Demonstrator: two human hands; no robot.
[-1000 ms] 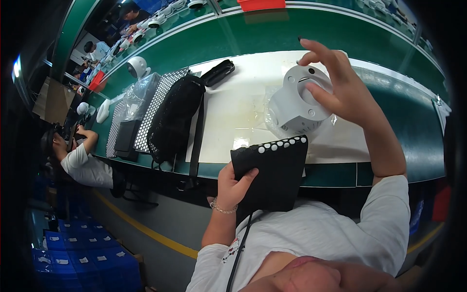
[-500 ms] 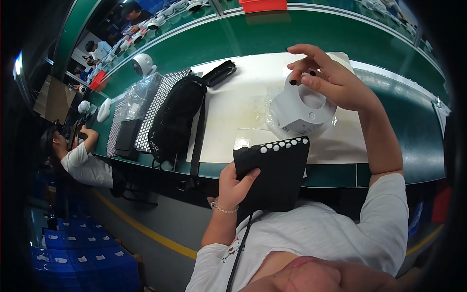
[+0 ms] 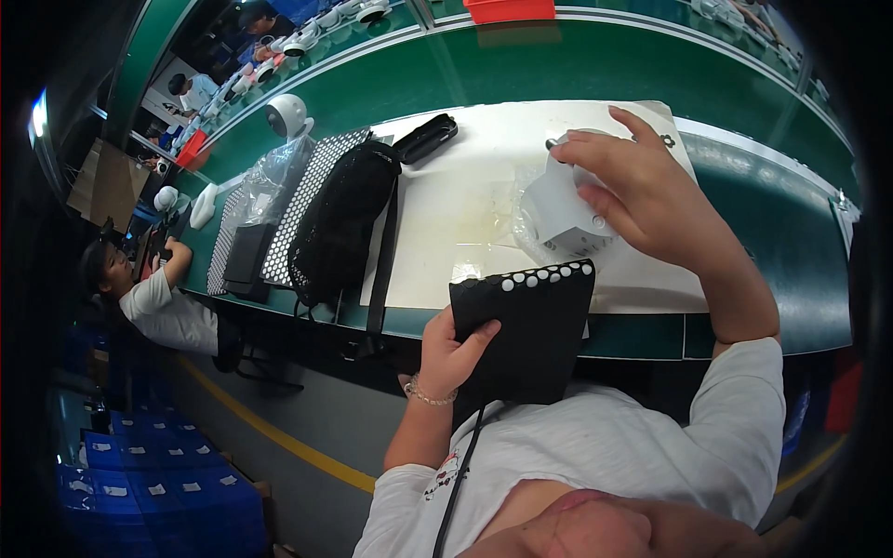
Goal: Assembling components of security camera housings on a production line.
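Note:
My left hand (image 3: 448, 350) grips the near left edge of a black rectangular sheet (image 3: 526, 339), thumb on top; a row of white round dots runs along its far edge. Beyond it, a white rounded plastic housing (image 3: 566, 212) with a flat grey-white face rests on clear bubble wrap (image 3: 527, 228). Over that housing hovers my right hand (image 3: 642, 191), fingers apart and bent, covering its upper right part. Whether a fingertip touches the housing is hard to see.
Pale board (image 3: 437, 209) covers part of the green table. On the left lie a black mesh bag (image 3: 344, 223), a black case (image 3: 426, 139), white-dotted sheets (image 3: 302, 209), a black box (image 3: 249, 262) and a white camera-like device (image 3: 286, 115). A co-worker (image 3: 167, 307) sits far left.
My right hand has moved slightly right and down, its fingers spreading and lowering over the housing. The left hand still holds the black sheet nearly in place.

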